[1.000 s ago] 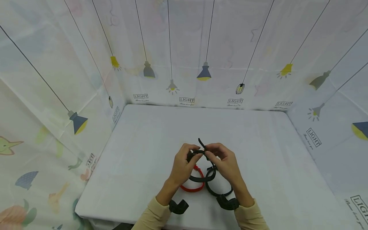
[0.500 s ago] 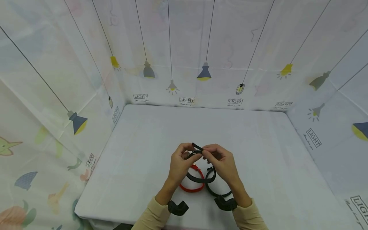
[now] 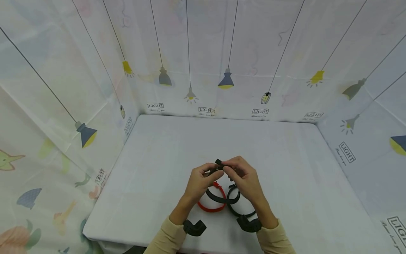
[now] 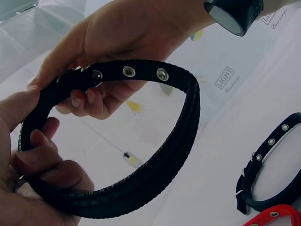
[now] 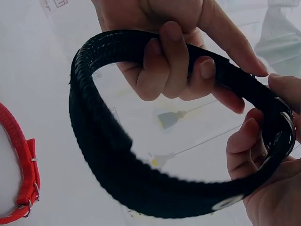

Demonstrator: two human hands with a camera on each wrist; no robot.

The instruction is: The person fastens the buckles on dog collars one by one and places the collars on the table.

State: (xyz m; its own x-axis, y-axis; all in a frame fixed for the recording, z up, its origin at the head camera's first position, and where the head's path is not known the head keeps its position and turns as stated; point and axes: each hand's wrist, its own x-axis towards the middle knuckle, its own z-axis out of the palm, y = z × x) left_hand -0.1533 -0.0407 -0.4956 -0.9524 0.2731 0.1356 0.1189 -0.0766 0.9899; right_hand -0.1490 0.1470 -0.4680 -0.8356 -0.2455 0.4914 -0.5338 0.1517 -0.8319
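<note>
A black collar (image 3: 222,200) with metal eyelets and a buckle is held up in a loop between both hands. My left hand (image 3: 197,181) grips the strap on the left, fingers curled round it, as the left wrist view shows up close. On the other side, my right hand (image 3: 245,176) pinches the strap by the metal buckle (image 5: 284,117). A short black strap end (image 3: 219,161) pokes up between the fingertips. Beneath lie a red collar (image 3: 211,210) at left and a second black collar (image 3: 236,213) at right, partly covered by the hands and the held loop.
The white-covered table (image 3: 171,141) reaches to patterned curtains (image 3: 203,46) at the back and sides. Black camera mounts sit on the left wrist (image 3: 194,228) and the right wrist (image 3: 249,224).
The strap's free end stood up long, then tilted left, and now shows only short at the fingertips. The right hand shifted slightly left. The two collars on the table stay put.
</note>
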